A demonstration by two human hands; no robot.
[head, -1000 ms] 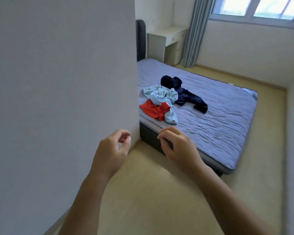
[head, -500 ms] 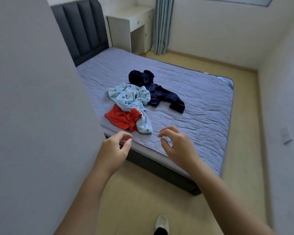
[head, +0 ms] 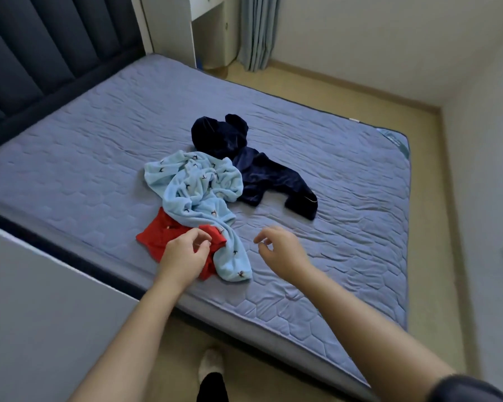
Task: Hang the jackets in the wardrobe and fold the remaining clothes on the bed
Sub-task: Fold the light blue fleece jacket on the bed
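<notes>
Three crumpled garments lie in a heap on the grey-blue quilted bed point(head: 346, 227). At the far side is a dark navy velvety garment point(head: 262, 175), in the middle a light blue fleece one with small prints point(head: 198, 187), and nearest me a red one point(head: 157, 236), partly under the blue. My left hand point(head: 185, 255) hovers over the red garment with loosely curled fingers and holds nothing that I can see. My right hand point(head: 282, 250) hangs over bare mattress just right of the heap, its fingers also loosely curled and empty.
A dark padded headboard point(head: 41, 53) runs along the left. A pale panel point(head: 41, 314) fills the lower left beside the bed. A white desk point(head: 186, 24) and a grey curtain point(head: 259, 30) stand beyond the bed. My foot point(head: 211, 364) is on the wooden floor.
I have come round the pale panel up to the bed's edge. Both hands now reach over the mattress, the left above the red garment.
</notes>
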